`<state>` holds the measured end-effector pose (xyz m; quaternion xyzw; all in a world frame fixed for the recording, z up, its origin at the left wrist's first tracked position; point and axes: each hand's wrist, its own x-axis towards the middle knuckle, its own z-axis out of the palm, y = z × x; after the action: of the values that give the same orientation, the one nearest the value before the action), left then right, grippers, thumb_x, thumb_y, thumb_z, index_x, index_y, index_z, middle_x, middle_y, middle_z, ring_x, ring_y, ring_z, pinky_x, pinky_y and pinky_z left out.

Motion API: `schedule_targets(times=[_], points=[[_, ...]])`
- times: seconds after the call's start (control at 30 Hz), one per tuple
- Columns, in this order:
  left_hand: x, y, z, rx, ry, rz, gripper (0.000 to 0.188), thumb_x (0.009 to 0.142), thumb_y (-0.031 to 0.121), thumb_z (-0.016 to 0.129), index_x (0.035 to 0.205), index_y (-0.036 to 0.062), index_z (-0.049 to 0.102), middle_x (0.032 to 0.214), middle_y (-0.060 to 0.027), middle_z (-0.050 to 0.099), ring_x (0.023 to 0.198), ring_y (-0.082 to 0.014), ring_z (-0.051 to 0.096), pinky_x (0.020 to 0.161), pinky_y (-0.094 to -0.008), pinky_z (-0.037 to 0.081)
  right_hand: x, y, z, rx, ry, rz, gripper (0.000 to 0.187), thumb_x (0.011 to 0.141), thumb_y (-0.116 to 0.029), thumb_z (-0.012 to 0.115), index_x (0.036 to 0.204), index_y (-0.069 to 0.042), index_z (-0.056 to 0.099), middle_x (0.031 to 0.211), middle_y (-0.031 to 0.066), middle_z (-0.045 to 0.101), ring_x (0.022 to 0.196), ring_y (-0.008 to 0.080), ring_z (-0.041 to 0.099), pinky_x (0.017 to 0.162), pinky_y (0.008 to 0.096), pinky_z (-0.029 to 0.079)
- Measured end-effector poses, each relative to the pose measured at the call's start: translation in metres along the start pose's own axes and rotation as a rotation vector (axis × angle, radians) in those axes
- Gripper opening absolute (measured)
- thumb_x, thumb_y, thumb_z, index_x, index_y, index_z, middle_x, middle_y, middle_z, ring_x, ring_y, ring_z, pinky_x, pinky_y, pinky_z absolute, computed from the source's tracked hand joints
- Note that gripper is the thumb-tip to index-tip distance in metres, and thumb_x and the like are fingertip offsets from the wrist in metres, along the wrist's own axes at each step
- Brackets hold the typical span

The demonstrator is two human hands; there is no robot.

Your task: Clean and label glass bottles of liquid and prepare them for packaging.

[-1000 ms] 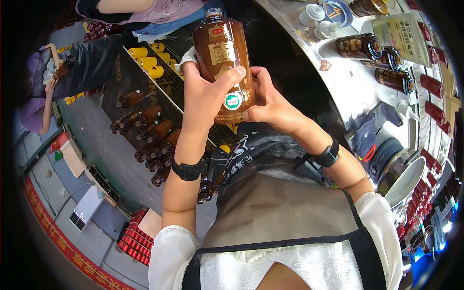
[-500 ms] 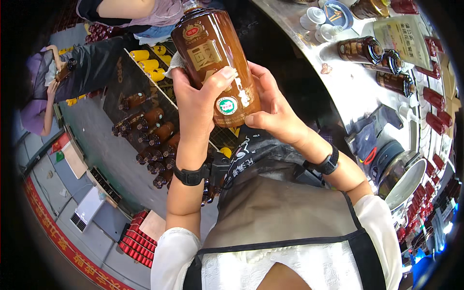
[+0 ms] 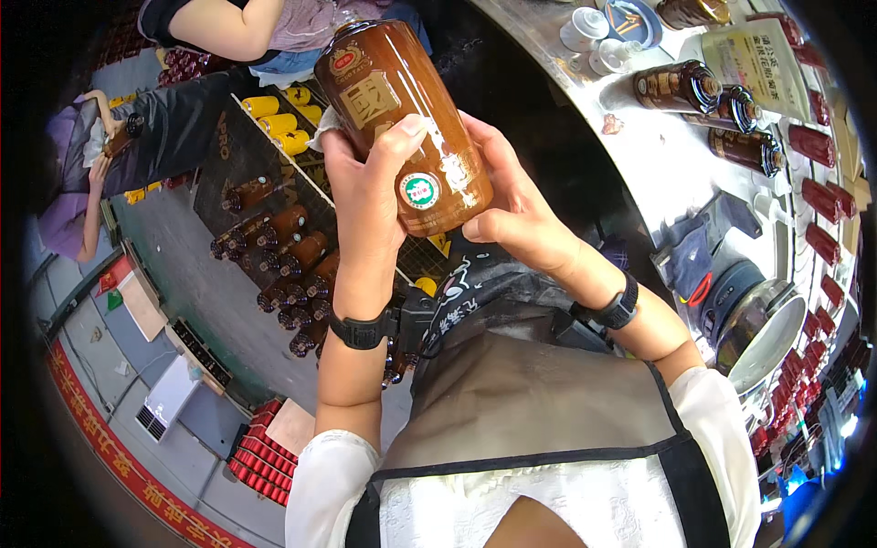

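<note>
A large brown glass bottle [image 3: 438,137] with gold print and a round green-and-white sticker is held tilted in front of me. Its neck points away and its base toward me. My left hand [image 3: 370,187] grips its left side, with the thumb lying across the front. A bit of white cloth [image 3: 331,121] shows between that hand and the glass. On the right side near the base, my right hand [image 3: 516,205] holds the bottle, thumb at the lower corner. The far fingers of both hands are partly hidden behind it.
Several brown bottles [image 3: 288,260] stand on the floor at left, near a crate with yellow cans [image 3: 274,123]. A steel table [image 3: 639,151] at right bears dark bottles [image 3: 676,87], cups [image 3: 585,29] and a metal pot [image 3: 758,342]. Two other people work at the far left and top.
The bottle has turned a little in my hands and shifted slightly left, so its gold print shows less. At the top, the other person's arm has moved farther into view.
</note>
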<state>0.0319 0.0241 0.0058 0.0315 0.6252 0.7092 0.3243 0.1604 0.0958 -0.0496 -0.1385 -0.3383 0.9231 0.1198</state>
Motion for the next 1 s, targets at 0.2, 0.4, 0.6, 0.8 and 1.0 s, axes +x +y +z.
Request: schedule_targets(times=[0.2,0.4,0.6,0.8,1.0], points=[[0.002,-0.008,-0.003,0.009,0.003,-0.017,0.051,0.077,0.010,0.077,0.114,-0.0014,0.044,0.104,-0.0102,0.059,0.087,-0.0138,0.062,0.078,-0.0281,0.053,-0.002,0.001,-0.001,-0.010,0.016,-0.005,0.093,0.071,-0.003,0.064,0.153,-0.007,0.020,0.146,0.0106,0.038,0.136,0.0204,0.037,0.113,0.0343,0.031],[-0.001,-0.013,0.002,0.017,0.027,0.005,0.052,0.077,0.010,0.077,0.115,-0.0011,0.043,0.106,-0.0104,0.058,0.090,-0.0140,0.062,0.080,-0.0278,0.053,-0.002,0.005,-0.005,-0.005,0.040,0.011,0.087,0.073,-0.005,0.062,0.151,-0.005,0.023,0.143,0.0111,0.041,0.134,0.0210,0.040,0.112,0.0343,0.033],[0.001,-0.012,0.003,0.052,0.026,-0.004,0.054,0.077,0.010,0.077,0.115,-0.0011,0.042,0.107,-0.0105,0.058,0.090,-0.0135,0.061,0.080,-0.0277,0.053,-0.001,0.005,-0.007,0.057,0.060,0.038,0.087,0.070,-0.004,0.058,0.150,-0.004,0.024,0.141,0.0115,0.042,0.134,0.0210,0.040,0.112,0.0337,0.032],[0.004,-0.012,0.006,0.027,0.041,-0.023,0.053,0.077,0.011,0.077,0.115,-0.0010,0.042,0.106,-0.0111,0.057,0.089,-0.0134,0.061,0.078,-0.0276,0.054,0.002,0.000,-0.005,0.025,0.051,0.041,0.093,0.064,-0.010,0.059,0.150,-0.004,0.023,0.144,0.0107,0.041,0.136,0.0226,0.040,0.113,0.0376,0.033],[0.007,-0.016,0.006,0.075,0.050,-0.065,0.057,0.077,0.010,0.079,0.117,-0.0012,0.040,0.106,-0.0114,0.057,0.089,-0.0145,0.062,0.077,-0.0285,0.055,0.003,0.001,-0.011,0.068,0.054,0.094,0.087,0.069,-0.006,0.061,0.148,-0.004,0.026,0.139,0.0111,0.043,0.132,0.0205,0.041,0.111,0.0317,0.032]])
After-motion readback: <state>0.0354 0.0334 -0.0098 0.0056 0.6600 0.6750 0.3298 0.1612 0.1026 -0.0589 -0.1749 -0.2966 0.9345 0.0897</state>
